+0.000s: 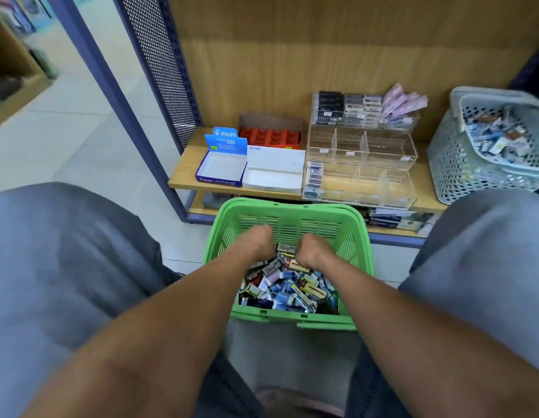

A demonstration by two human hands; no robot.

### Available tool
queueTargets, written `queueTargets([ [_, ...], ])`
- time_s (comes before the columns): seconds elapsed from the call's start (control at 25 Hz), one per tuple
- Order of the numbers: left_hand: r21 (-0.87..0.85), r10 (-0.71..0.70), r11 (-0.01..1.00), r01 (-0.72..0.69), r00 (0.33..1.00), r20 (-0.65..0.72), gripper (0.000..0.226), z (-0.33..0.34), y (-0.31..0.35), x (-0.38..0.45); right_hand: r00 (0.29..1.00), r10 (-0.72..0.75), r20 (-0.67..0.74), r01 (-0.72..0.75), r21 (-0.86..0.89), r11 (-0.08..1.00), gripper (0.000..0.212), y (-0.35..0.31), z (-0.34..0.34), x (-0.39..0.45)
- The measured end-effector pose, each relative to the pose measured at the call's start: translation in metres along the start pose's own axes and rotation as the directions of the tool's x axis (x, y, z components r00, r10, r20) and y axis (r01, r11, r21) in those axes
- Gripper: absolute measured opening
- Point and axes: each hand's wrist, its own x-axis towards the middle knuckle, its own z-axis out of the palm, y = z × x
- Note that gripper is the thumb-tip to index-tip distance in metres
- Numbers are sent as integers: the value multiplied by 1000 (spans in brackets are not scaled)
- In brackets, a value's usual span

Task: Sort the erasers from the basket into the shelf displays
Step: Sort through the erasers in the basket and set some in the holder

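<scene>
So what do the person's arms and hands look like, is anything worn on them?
Both forearms are bare all the way up the picture: no sleeves, gloves, watch or bracelets show. The left hand and right hand are bare too, with no rings to be seen. Grey trousers cover the knees on either side.

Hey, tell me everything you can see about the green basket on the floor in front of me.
The green basket looks like moulded plastic, rectangular, with slotted walls and a thick rolled rim. It sits upright on the floor between the person's knees, just in front of the low wooden shelf. It holds a jumbled heap of small packaged erasers in white, blue, red and yellow wrappers. The left hand and right hand both reach down into it, onto the heap.
</scene>
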Motion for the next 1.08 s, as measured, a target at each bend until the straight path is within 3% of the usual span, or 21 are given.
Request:
queueTargets([
  [0.12,-44,13,999,-11,999,42,21,14,-3,13,999,-4,41,5,-25,1000,13,-5,22,15],
  [0.28,-139,-81,986,96,991,107,23,38,-17,41,989,-6,145,13,-46,999,46,10,51,35],
  [0.48,-186,-219,949,253,958,186,60,76,-51,88,986,-129,108,138,-86,987,73,33,76,79],
  [0.56,-198,-262,931,307,939,225,85,95,-64,94,989,-138,60,145,-132,981,81,41,80,89],
  [0.68,-210,-260,928,308,938,229,114,119,-75,99,976,-200,89,216,-242,946,98,51,92,102],
  [0.88,-110,-230,960,259,947,222,92,129,-78,106,962,-196,191,250,-327,911,92,59,89,112],
  [1.0,-151,-235,949,275,942,239,81,131,-74,105,964,-191,185,255,-444,859,83,69,86,106],
  [1.08,-208,-215,943,259,953,213,76,129,-73,106,951,-248,186,306,-440,844,90,61,91,101],
])
